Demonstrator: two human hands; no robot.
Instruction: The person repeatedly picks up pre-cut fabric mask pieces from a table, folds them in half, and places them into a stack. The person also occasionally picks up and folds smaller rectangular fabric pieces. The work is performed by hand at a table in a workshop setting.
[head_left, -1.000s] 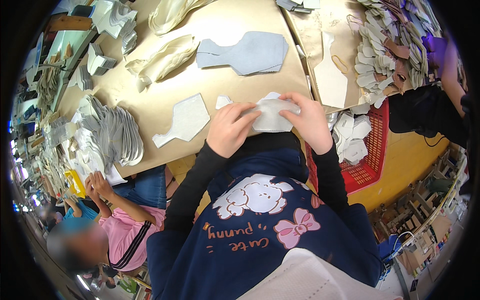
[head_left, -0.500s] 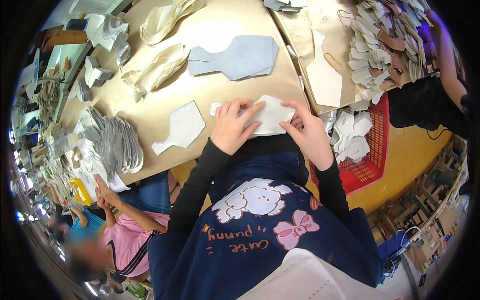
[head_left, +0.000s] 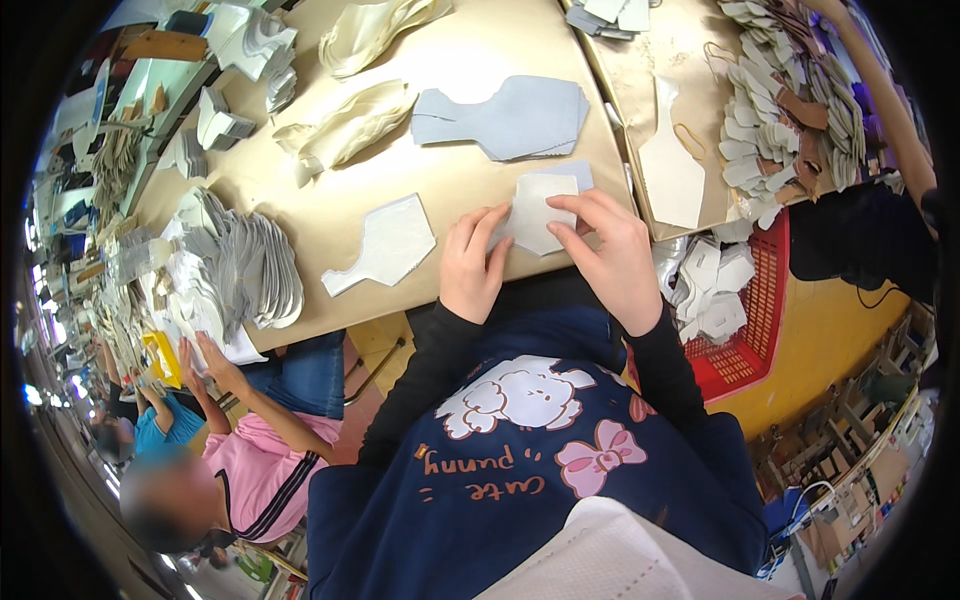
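Near the table's front edge, my right hand (head_left: 608, 250) pinches a pale off-white flat cut panel (head_left: 540, 215) by its right side, thumb and fingers closed on it. Behind that panel a blue-grey piece (head_left: 574, 175) shows at the upper right and again at the left edge. My left hand (head_left: 474, 262) has its thumb and fingertips closed on the blue-grey material at that left edge; its fingertips are partly hidden. A bottle-shaped pale panel (head_left: 385, 243) lies flat to the left. Beyond my hands rests a blue-grey stack of bottle-shaped panels (head_left: 505, 118).
Cream bundles of pieces (head_left: 350, 130) lie at the far left, with grey stacked pieces (head_left: 250, 265) nearer. A white panel (head_left: 670, 165) lies on the right-hand table. Below it stands a red basket (head_left: 760, 310) holding white pieces. A co-worker in pink (head_left: 270, 470) sits at left.
The pale panel has turned more upright and shifted, exposing the blue-grey piece behind it. My left hand has drawn back from its top to the left edge. The whole view has shifted slightly.
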